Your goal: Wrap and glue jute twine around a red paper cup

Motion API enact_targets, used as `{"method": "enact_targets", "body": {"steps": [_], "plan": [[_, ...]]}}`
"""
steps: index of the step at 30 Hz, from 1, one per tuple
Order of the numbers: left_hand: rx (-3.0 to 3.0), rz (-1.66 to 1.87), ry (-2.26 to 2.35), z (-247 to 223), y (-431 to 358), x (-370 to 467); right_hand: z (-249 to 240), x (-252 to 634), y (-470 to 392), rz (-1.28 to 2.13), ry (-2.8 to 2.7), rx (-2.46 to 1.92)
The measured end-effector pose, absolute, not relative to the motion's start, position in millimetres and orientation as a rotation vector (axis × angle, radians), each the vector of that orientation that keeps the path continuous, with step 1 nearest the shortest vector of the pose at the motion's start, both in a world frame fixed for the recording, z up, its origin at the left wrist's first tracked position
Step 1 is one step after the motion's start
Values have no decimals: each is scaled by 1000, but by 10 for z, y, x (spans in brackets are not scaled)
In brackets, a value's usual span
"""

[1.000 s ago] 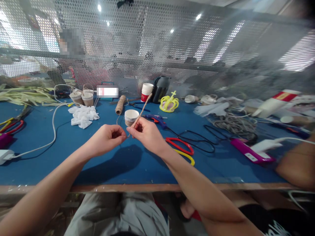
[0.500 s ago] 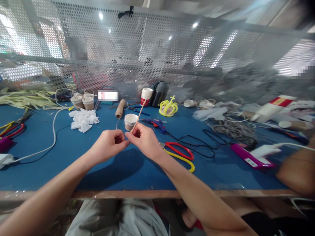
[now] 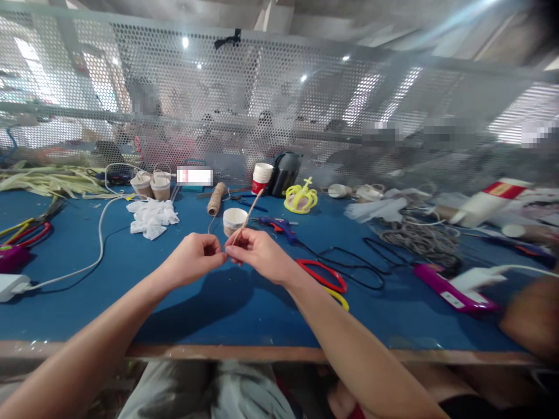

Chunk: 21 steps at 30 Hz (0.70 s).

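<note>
My right hand (image 3: 255,253) pinches a thin light-brown stick (image 3: 250,215), which tilts up and to the right. Beside it, my left hand (image 3: 198,255) is closed in a pinch, its fingertips meeting those of the right. From a spool of brown twine (image 3: 216,199) a strand runs down to the left hand and disappears behind its fingers. Just beyond the hands stands a white paper cup (image 3: 234,220) with a brown wrapped lower part. To its right lies a blue glue gun (image 3: 279,227). Scissors with red and yellow handles (image 3: 325,275) are partly hidden by my right forearm.
A yellow crown-shaped piece (image 3: 300,199), stacked cups (image 3: 262,177) and a dark jug (image 3: 286,174) stand behind. White crumpled cloth (image 3: 152,218) lies left. A purple power strip (image 3: 454,289) and cables are right, near another person's arm (image 3: 530,317). Perforated metal panel (image 3: 244,93) at the back.
The view has shifted slightly, so the table sits a little lower in it. My hands stay together at the stick, with the fingertips now a bit closer.
</note>
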<state>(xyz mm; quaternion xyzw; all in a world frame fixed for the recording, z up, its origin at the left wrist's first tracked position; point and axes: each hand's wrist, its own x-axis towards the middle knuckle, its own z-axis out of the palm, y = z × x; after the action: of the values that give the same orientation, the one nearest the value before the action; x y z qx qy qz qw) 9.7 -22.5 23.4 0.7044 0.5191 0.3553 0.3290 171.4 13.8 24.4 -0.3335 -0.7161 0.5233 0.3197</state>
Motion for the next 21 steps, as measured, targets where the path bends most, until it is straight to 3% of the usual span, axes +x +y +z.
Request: {"method": "enact_targets", "body": {"steps": [21], "plan": [[1880,1027,1390,234,-293,107,246,1685,74,719,-1943,-1005]]}}
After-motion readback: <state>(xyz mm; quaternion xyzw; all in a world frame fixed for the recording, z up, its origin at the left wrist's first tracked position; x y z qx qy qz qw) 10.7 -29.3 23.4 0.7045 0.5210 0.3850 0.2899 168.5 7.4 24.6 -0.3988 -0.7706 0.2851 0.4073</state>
